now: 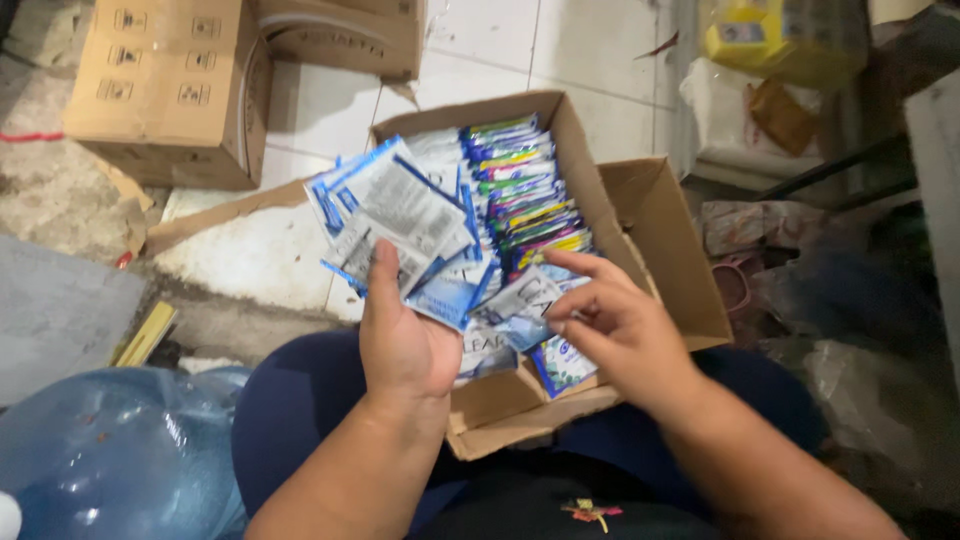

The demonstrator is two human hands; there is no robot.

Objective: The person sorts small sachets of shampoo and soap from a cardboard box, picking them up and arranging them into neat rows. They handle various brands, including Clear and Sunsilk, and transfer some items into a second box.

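At the left, a fanned stack of blue-and-white sachets (400, 215) is gripped by the left hand (402, 335), thumb pressed across its lower edge, so that the stack spreads up and away over the open cardboard box (660, 225). Just right of it, one loose sachet (520, 305) is pinched between the thumb and fingers of the right hand (615, 325), which is the nearer to the coloured sachets (525, 190) packed upright inside the box.
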